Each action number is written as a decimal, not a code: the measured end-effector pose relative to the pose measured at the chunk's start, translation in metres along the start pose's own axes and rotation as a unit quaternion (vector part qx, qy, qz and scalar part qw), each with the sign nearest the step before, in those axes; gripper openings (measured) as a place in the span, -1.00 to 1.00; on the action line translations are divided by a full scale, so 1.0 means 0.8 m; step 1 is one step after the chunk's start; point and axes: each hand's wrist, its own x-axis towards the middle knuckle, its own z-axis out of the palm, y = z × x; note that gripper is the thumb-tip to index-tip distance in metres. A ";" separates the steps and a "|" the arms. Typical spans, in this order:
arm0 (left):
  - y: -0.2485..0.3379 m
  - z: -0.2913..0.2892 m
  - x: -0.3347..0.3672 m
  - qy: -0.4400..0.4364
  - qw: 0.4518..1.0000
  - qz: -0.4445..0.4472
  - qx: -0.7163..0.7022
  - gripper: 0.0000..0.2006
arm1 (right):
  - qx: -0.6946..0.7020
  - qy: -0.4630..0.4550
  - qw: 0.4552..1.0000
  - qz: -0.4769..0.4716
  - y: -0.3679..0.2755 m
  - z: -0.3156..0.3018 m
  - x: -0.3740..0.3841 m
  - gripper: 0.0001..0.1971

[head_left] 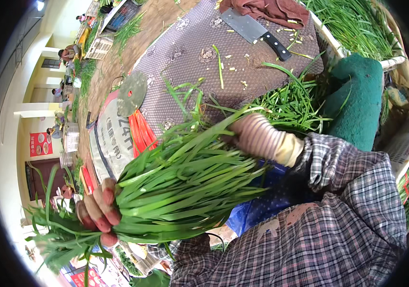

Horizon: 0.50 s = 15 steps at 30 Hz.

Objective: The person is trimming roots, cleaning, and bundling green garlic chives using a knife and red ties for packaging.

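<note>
A thick bunch of long, flat green leaves that look like garlic chives (190,184) lies sideways before me. My left hand (100,210) is closed around its left part, the fingers wrapped over the leaves, with loose tips hanging past it. My right hand (257,136), in a striped glove with a pale cuff, is at the bunch's upper right edge. Its fingers are blurred and partly hidden by leaves, so whether they grip is unclear. Just behind it, loose chives (290,107) are heaped on the patterned table cover (190,57).
A cleaver (250,28) with a black handle lies at the back, near a brown cloth (281,10). Red strips (142,134) and a grey disc (132,93) rest by a white sack (111,138). A crate of chives (352,28) stands right; distant people work at left.
</note>
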 end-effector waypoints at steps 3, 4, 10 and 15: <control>0.011 0.009 -0.014 0.047 0.996 0.069 0.010 -0.65 | -0.099 0.054 0.989 0.092 0.078 0.026 -0.025 -0.74; 0.010 0.009 -0.019 0.074 0.993 0.092 -0.007 -0.64 | -0.115 -0.044 0.970 0.210 0.091 0.012 -0.040 -0.71; 0.027 -0.007 -0.008 -0.073 0.993 0.088 -0.034 -0.60 | -0.031 0.043 0.985 0.163 0.098 -0.061 -0.125 -0.22; 0.007 0.018 0.029 -0.207 0.972 0.061 -0.093 -0.67 | 0.263 0.173 0.943 -0.104 0.016 -0.067 -0.027 -0.17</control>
